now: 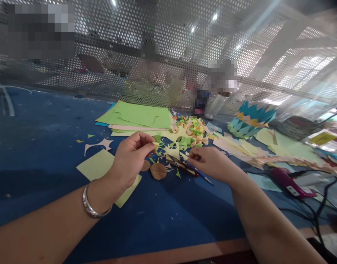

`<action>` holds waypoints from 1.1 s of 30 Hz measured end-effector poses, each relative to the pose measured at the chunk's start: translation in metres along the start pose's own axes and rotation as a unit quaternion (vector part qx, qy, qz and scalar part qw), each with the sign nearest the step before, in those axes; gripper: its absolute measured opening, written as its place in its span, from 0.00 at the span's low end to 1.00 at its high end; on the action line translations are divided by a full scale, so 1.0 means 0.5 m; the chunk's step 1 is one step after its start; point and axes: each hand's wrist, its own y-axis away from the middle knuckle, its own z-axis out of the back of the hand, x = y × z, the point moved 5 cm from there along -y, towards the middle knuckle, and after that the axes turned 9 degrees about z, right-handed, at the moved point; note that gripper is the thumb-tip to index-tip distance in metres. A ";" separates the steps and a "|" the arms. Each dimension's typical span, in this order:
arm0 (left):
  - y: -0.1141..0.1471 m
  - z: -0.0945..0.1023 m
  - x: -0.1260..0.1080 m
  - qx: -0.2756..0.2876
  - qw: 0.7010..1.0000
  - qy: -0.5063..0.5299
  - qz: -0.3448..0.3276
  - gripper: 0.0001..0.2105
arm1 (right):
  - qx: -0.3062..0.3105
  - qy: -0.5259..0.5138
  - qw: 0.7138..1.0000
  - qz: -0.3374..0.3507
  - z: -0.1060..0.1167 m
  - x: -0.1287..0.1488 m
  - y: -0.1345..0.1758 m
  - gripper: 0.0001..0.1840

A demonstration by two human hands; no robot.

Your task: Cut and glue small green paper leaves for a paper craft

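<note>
Small yellow-green paper piece (156,146) is up over the scraps (178,174), pinched btwn thumb & fingertips of the L hand (134,157). Only a tiny bit to grip, so it could crease or tear if squeezed hard, or slip if the pinch loosens; dropped, it'd prob. vanish among same-coloured bits. R hand (208,161) has fingers curled in, just beside the scissors (189,168); can't tell if it's holding anything. Blades face the L hand's side, so a hasty grab could nick a finger or snag the cream paper (172,151) next to them. Blue pen (204,176) sits by the R hand on the tabletop (162,209); a wrist nudge could roll it. Brown discs (158,171) nearby could get knocked too. Farther back, the curled paper pile (195,128) is loose & light: a forearm sweep or draught could scatter it. Far R, cables (321,209) by the power strip (290,183) could catch an elbow.
</note>
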 end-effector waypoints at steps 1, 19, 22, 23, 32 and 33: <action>-0.001 0.001 0.000 -0.003 1.000 -0.001 -0.002 0.04 | 0.015 0.004 1.000 0.006 -0.004 0.003 0.000 0.09; -0.001 0.000 0.002 -0.002 1.000 -0.013 -0.013 0.04 | -0.077 0.070 0.978 -0.183 0.035 -0.192 0.153 0.16; 0.002 -0.003 -0.002 -0.005 1.000 -0.021 -0.015 0.04 | -0.074 0.053 0.979 -0.180 0.021 -0.216 0.150 0.16; 0.004 -0.004 -0.004 -0.005 1.000 -0.024 -0.015 0.04 | -0.084 0.057 0.978 -0.181 0.020 -0.223 0.149 0.15; 0.006 -0.004 -0.012 0.001 1.000 -0.022 -0.018 0.04 | -0.168 -0.091 0.953 -0.236 0.013 -0.288 0.168 0.19; 0.005 -0.004 -0.012 0.003 1.000 -0.023 -0.018 0.04 | -0.170 -0.105 0.949 -0.243 0.012 -0.291 0.168 0.18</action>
